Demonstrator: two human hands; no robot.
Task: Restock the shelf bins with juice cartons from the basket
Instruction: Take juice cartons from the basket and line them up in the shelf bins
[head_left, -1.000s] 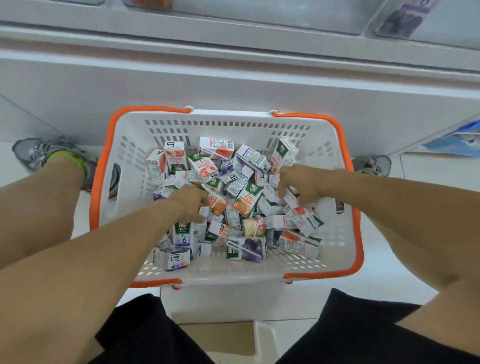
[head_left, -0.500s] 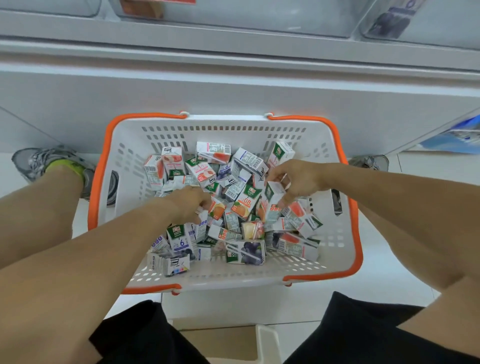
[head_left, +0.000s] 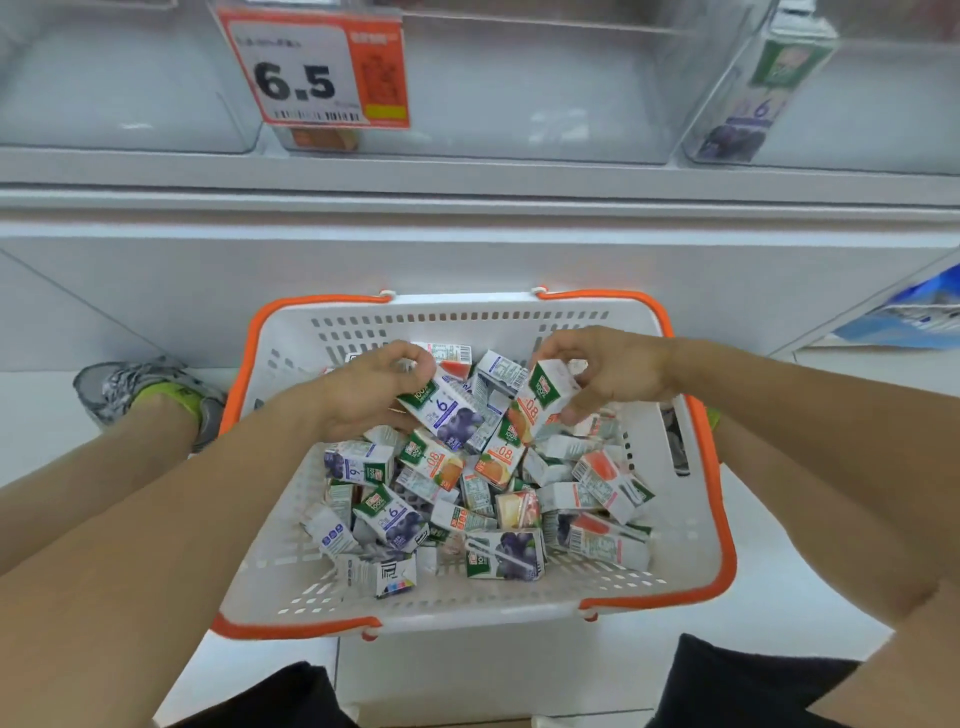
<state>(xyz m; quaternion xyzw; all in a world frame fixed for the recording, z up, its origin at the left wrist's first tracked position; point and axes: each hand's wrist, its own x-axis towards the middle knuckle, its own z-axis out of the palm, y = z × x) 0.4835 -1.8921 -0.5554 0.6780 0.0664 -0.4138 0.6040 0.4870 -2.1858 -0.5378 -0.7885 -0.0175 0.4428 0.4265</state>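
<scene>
Left hand (head_left: 363, 395) fingers curled around grape carton (head_left: 447, 413), right hand (head_left: 608, 371) pinching orange carton (head_left: 543, 397), seemingly above basket (head_left: 701, 519).

A white basket (head_left: 696, 545) with orange rim sits on the floor, heaped with small juice cartons (head_left: 467, 499). Above it, clear shelf bins (head_left: 519, 104) stand nearly empty; a grape carton (head_left: 748, 104) leans in the right one.

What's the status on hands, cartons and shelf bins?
Left hand grips grape carton; right hand grips orange carton, both above basket. Shelf bins nearly empty. Nothing blocking.
</scene>
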